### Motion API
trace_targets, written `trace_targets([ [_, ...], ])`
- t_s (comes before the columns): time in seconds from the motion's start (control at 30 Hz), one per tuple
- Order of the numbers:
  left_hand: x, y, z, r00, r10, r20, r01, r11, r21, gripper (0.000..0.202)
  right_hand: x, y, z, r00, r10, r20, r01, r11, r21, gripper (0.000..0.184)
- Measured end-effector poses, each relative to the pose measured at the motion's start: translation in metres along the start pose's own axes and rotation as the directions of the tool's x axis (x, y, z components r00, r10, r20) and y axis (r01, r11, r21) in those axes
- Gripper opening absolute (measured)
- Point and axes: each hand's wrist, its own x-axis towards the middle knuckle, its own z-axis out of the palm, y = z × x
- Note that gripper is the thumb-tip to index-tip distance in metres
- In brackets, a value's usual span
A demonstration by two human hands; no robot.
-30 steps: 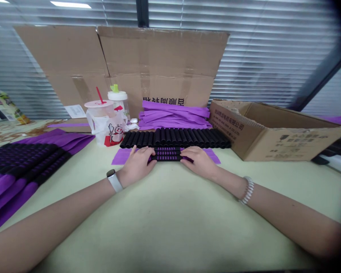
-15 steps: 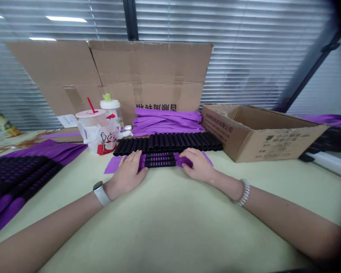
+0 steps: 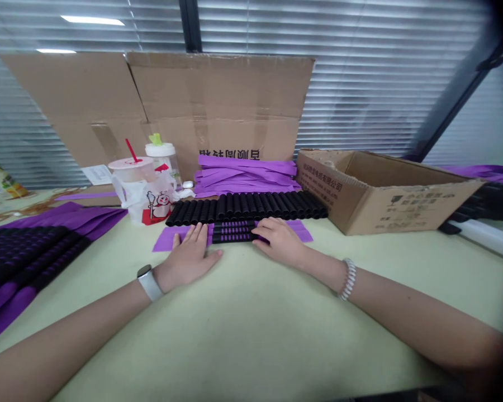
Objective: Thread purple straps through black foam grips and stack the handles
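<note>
Purple fabric strips (image 3: 300,230) lie flat across the table, threaded through a few short black slotted tubes (image 3: 235,230) side by side at their middle. My left hand (image 3: 188,258) rests flat on the left part of the strips, fingers stretched and thumb apart, just left of the tubes. Over the right end of the tubes, my right hand (image 3: 279,240) is bent, its fingers and thumb closed around that end. Its fingertips partly cover the tubes. Just behind lies a long row of black tubes (image 3: 251,205).
Behind the row is a pile of purple strips (image 3: 245,176). An open cardboard box (image 3: 406,206) stands right. A drink cup (image 3: 132,173) in a plastic bag and a lidded bottle (image 3: 163,153) stand left. Finished-looking black-and-purple pieces (image 3: 33,251) lie far left. A cardboard sheet (image 3: 222,89) leans behind.
My right hand has moved left along the strips, from the purple part to the end of the black tubes. My left hand stays on the left side, its thumb slightly farther from the tubes.
</note>
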Motion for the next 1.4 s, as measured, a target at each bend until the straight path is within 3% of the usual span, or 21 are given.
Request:
trace_targets([
  [0.53,-0.001,0.001,0.000,1.000,0.016,0.017,-0.015,0.999,-0.045,0.089,0.004,0.004,0.005,0.989,-0.145,-0.001,0.145,0.989,-0.035,0.013],
  [1.1,0.001,0.002,0.003,1.000,0.010,0.015,-0.008,0.996,-0.090,0.092,0.001,0.012,0.010,0.979,-0.200,-0.024,0.200,0.980,-0.019,0.017],
  [1.4,-0.001,0.001,0.002,1.000,0.007,0.014,-0.006,0.998,-0.068,0.090,0.001,0.010,0.007,0.986,-0.168,-0.019,0.169,0.985,0.018,0.018],
])
